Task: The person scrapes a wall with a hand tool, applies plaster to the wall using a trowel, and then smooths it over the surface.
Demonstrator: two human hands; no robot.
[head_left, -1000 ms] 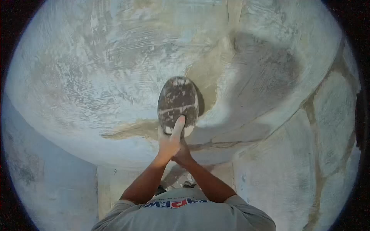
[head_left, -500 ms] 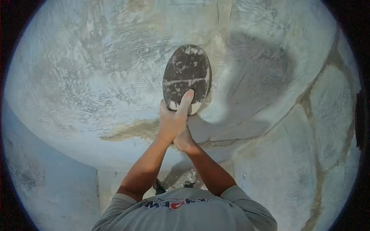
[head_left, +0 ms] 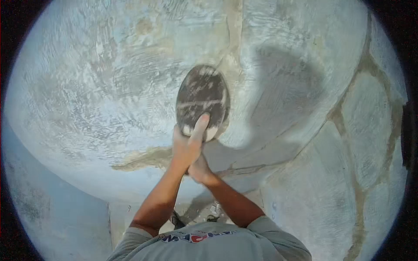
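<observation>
A dark brown oval tool [head_left: 201, 89], flat-faced and smeared with whitish dust, stands out against a large curved plastered surface [head_left: 109, 108]. My left hand [head_left: 188, 145] is closed round its lower end, the thumb lying along the dark face. Crossed beneath it, my right hand [head_left: 199, 168] is closed too, but its fingers are mostly hidden, so I cannot make out what they grip. Both hands and the tool are slightly blurred. Whether the tool's far side touches the plaster cannot be seen.
A tan seam [head_left: 235, 30] runs down the plaster above the tool. Tan cracks [head_left: 335, 115] divide the right side into stone-like panels. A broad shadow [head_left: 287, 87] falls right of the tool. Pale debris [head_left: 213, 209] lies near my shoes [head_left: 176, 219].
The oval tool and both hands have shifted down and a little left in view. The plaster seams have also shifted, so my head has moved slightly. My grip looks the same.
</observation>
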